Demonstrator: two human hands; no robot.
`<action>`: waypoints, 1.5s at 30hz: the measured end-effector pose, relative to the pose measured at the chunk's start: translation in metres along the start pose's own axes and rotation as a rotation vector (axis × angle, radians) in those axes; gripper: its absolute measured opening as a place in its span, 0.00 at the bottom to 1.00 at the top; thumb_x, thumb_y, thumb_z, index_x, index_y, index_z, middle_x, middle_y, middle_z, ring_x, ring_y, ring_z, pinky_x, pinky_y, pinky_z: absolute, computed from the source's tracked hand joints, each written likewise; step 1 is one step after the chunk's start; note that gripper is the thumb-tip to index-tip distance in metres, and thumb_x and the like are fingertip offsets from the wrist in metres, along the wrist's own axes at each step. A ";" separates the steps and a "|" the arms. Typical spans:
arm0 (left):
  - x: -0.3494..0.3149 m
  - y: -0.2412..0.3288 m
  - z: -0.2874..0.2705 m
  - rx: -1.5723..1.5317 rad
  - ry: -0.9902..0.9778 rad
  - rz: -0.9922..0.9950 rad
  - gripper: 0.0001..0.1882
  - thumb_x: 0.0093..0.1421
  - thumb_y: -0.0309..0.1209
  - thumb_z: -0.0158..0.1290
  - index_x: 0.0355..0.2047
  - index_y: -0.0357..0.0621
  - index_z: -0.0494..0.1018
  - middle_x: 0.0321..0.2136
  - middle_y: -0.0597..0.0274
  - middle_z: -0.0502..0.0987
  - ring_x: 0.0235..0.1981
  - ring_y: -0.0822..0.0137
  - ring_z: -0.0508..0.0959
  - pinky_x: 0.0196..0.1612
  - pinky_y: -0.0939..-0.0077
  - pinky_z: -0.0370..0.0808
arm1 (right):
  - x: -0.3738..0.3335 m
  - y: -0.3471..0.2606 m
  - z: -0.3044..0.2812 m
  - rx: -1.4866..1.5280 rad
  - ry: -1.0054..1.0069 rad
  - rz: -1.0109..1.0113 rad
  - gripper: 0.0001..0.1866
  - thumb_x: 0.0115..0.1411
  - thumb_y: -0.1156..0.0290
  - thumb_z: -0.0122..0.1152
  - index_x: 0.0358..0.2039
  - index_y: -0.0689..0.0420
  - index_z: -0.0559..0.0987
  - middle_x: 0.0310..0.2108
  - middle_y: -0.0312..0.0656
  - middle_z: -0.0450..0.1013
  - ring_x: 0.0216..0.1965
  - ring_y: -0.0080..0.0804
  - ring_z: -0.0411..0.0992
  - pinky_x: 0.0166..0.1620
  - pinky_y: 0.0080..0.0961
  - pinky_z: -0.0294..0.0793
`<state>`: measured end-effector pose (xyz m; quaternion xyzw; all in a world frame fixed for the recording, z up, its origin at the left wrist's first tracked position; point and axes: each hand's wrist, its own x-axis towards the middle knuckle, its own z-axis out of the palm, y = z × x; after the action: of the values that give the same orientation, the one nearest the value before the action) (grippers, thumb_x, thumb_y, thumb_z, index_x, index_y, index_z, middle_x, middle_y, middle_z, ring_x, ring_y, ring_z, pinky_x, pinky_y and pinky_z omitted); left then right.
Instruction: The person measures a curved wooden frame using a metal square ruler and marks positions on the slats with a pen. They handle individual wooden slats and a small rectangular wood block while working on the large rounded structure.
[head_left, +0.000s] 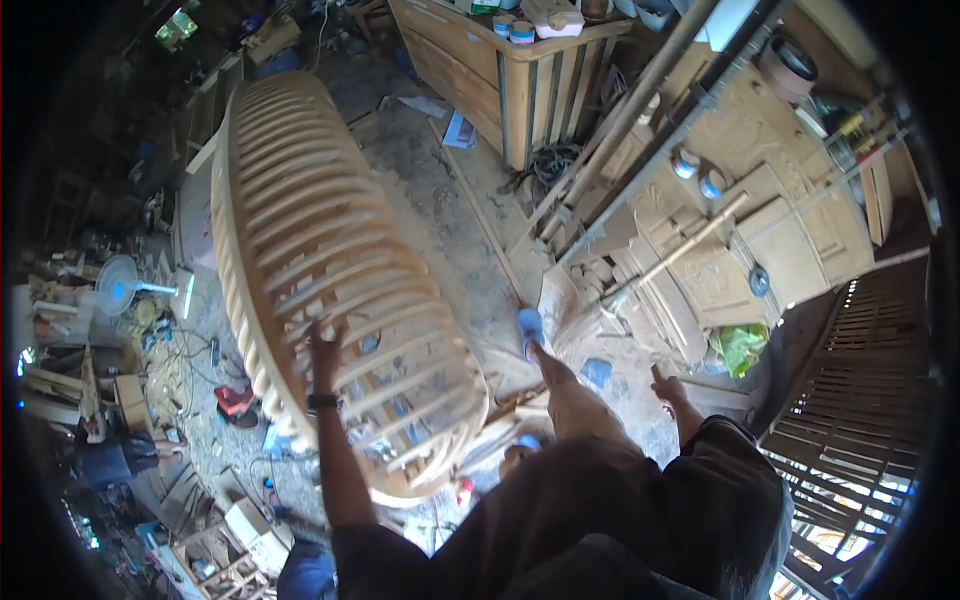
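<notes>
A long, curved wooden frame (pixel 235 190) with many bent slats stands at the left, its outer edge carved like a twisted rope. My left hand (pixel 324 350), with a dark band at the wrist, reaches over its near half. The fingers are spread against the slats, and nothing shows in them. Away from the frame, my right hand (pixel 678 393) hangs low on the right with its fingers curled. A short brownish bit sticks up at its fingertips, too small to name.
A wooden cabinet (pixel 455 75) stands at the back, with paint tins (pixel 521 33) on it. Carved wood panels (pixel 790 150) and long poles fill the right. A standing fan (pixel 118 284) and cables lie left. My blue-shod foot (pixel 530 322) is on the dusty floor.
</notes>
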<state>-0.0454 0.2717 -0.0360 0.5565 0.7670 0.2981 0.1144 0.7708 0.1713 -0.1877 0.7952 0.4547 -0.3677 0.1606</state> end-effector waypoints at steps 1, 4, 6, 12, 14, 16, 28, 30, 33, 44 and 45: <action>-0.051 0.028 -0.002 -0.314 -0.204 -0.209 0.26 0.58 0.42 0.60 0.53 0.42 0.71 0.48 0.52 0.77 0.50 0.56 0.75 0.54 0.65 0.69 | -0.025 0.014 0.004 0.026 0.006 0.019 0.37 0.49 0.49 0.64 0.59 0.48 0.70 0.30 0.60 0.75 0.32 0.51 0.77 0.40 0.44 0.75; -0.214 0.110 -0.020 -0.541 -0.379 -0.152 0.18 0.65 0.33 0.52 0.53 0.38 0.71 0.49 0.56 0.76 0.50 0.66 0.75 0.56 0.74 0.69 | -0.097 0.046 0.021 0.159 -0.004 0.070 0.33 0.51 0.51 0.63 0.56 0.53 0.72 0.31 0.61 0.76 0.34 0.53 0.77 0.41 0.45 0.75; -0.325 0.127 -0.026 -0.933 -0.356 -0.438 0.16 0.66 0.31 0.51 0.51 0.37 0.72 0.47 0.57 0.77 0.50 0.67 0.75 0.55 0.74 0.71 | -0.142 0.034 0.036 0.226 -0.030 0.056 0.31 0.52 0.52 0.62 0.53 0.57 0.73 0.32 0.61 0.76 0.35 0.54 0.77 0.41 0.45 0.75; -0.500 0.164 -0.026 -1.115 -0.295 -0.955 0.24 0.64 0.43 0.53 0.55 0.41 0.69 0.47 0.58 0.77 0.48 0.65 0.77 0.49 0.71 0.71 | -0.104 0.118 0.099 -0.050 0.232 -0.224 0.28 0.51 0.54 0.63 0.44 0.65 0.78 0.30 0.64 0.75 0.35 0.61 0.76 0.40 0.49 0.74; -0.545 0.142 -0.027 -0.967 -0.277 -1.001 0.25 0.64 0.45 0.52 0.55 0.41 0.69 0.46 0.59 0.78 0.45 0.67 0.78 0.45 0.74 0.71 | -0.113 0.095 0.091 -0.031 0.268 -0.359 0.24 0.51 0.56 0.63 0.38 0.66 0.79 0.22 0.61 0.74 0.29 0.55 0.77 0.34 0.48 0.75; -0.585 0.123 -0.033 -0.842 -0.253 -1.013 0.27 0.63 0.47 0.53 0.54 0.40 0.70 0.45 0.59 0.78 0.43 0.67 0.79 0.44 0.74 0.72 | -0.129 0.071 0.069 0.066 0.181 -0.447 0.20 0.53 0.57 0.64 0.31 0.66 0.79 0.16 0.55 0.74 0.20 0.44 0.76 0.24 0.42 0.74; -0.742 0.056 -0.054 -0.697 -0.065 -1.431 0.29 0.66 0.47 0.45 0.61 0.42 0.62 0.54 0.50 0.71 0.50 0.60 0.73 0.49 0.70 0.70 | -0.165 0.096 0.010 0.390 0.017 -0.297 0.17 0.57 0.61 0.61 0.27 0.66 0.75 0.17 0.46 0.73 0.14 0.32 0.71 0.16 0.33 0.69; -0.736 0.090 -0.006 -0.672 -0.149 -1.463 0.28 0.66 0.46 0.46 0.59 0.41 0.64 0.50 0.51 0.74 0.47 0.61 0.75 0.46 0.72 0.71 | -0.173 0.132 -0.014 0.422 -0.084 -0.156 0.18 0.58 0.60 0.61 0.25 0.65 0.75 0.17 0.45 0.73 0.13 0.33 0.71 0.15 0.32 0.68; -0.681 0.156 0.044 -0.630 -0.325 -1.356 0.26 0.65 0.45 0.49 0.56 0.38 0.68 0.45 0.53 0.77 0.43 0.61 0.78 0.43 0.74 0.73 | -0.171 0.216 -0.026 0.391 -0.156 0.052 0.19 0.60 0.59 0.60 0.23 0.65 0.75 0.15 0.45 0.71 0.13 0.33 0.69 0.14 0.31 0.68; -0.542 0.367 0.135 -0.532 -0.619 -0.729 0.30 0.66 0.46 0.49 0.59 0.36 0.63 0.54 0.50 0.72 0.53 0.56 0.74 0.56 0.60 0.68 | -0.152 0.456 -0.048 0.569 -0.017 0.368 0.16 0.62 0.65 0.53 0.24 0.66 0.78 0.16 0.44 0.73 0.16 0.32 0.74 0.16 0.29 0.72; -0.551 0.372 0.131 -0.521 -0.610 -0.753 0.30 0.66 0.46 0.49 0.59 0.36 0.63 0.54 0.51 0.72 0.53 0.56 0.74 0.56 0.60 0.68 | -0.154 0.445 -0.059 0.596 -0.014 0.336 0.17 0.62 0.63 0.54 0.24 0.65 0.77 0.16 0.44 0.72 0.15 0.32 0.73 0.15 0.28 0.71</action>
<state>0.5083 -0.1174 -0.0089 0.2581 0.7461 0.2415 0.5643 1.1229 -0.1249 -0.0703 0.8685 0.1887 -0.4580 -0.0174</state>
